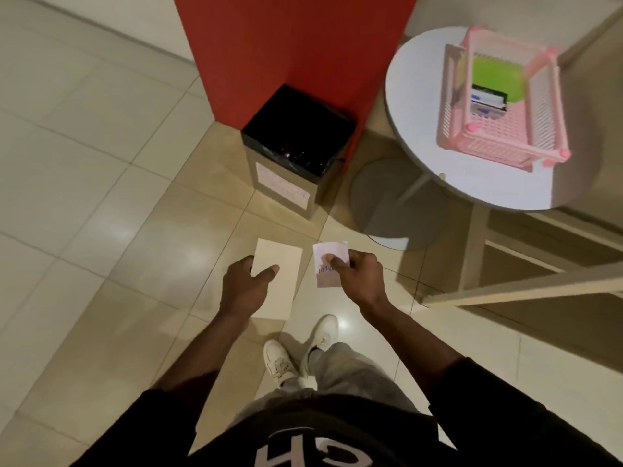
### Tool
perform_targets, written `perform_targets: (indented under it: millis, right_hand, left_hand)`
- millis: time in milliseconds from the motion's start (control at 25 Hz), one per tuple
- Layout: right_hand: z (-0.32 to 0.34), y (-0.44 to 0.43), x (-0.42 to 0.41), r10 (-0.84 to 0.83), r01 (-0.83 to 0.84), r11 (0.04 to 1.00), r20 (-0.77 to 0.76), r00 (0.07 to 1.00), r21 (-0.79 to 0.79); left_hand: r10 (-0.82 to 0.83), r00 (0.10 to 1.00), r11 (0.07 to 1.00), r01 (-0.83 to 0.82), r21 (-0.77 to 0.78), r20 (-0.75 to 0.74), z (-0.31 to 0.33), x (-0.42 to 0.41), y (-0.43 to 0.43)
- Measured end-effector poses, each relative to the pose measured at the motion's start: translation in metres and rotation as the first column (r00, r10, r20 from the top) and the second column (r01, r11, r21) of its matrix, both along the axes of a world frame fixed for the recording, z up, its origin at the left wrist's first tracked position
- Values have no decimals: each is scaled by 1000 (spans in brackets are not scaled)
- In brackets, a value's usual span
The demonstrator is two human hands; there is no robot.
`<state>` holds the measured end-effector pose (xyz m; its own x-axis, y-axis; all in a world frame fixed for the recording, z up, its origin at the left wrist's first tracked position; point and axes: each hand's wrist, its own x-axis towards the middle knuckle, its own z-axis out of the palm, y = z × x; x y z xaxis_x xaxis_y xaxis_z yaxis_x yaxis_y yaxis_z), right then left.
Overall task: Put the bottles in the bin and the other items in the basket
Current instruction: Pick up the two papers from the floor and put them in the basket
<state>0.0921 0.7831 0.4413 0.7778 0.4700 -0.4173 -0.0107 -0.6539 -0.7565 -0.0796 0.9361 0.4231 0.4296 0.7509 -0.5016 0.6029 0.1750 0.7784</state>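
A big red wall (296,45) stands on the shiny tiled floor (84,163), a round white surface (414,96) sits on the right near a wooden frame (522,288), and two white shoes (323,332) point forward.

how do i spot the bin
Find the red wall panel; at its foot stands the bin, left of the round white table. It is a square box lined in black with a paper label, unlike the pink basket on that table.

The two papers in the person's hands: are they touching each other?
Apart. The head view shows a strip of floor between the beige card in the left hand and the small white note in the right hand.
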Motion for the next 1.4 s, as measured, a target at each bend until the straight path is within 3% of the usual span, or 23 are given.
perform_targets:
  millis: [240,640,880,1160,1400]
  right_hand:
    - [17,-42,33,-235,252,957,-127,964,145]
    - [24,-114,168,-373,387,902,-109,922,189]
    - [33,-142,275,-381,391,895,-86,920,213]
    - [36,-122,368,-484,494,828,-107,868,266]
    - [41,-79,446,-549,547,812,-48,834,205]
  left_hand:
    - [-102,994,995,102,4,42,38,64,-19]
    - [-83,990,994,91,-61,113,54,199,-78]
    - [-89,992,996,90,-5,89,66,309,-115]
    - [-181,981,977,171,128,66,63,366,-97]
    - [-151,966,988,150,20,209,58,436,-51]
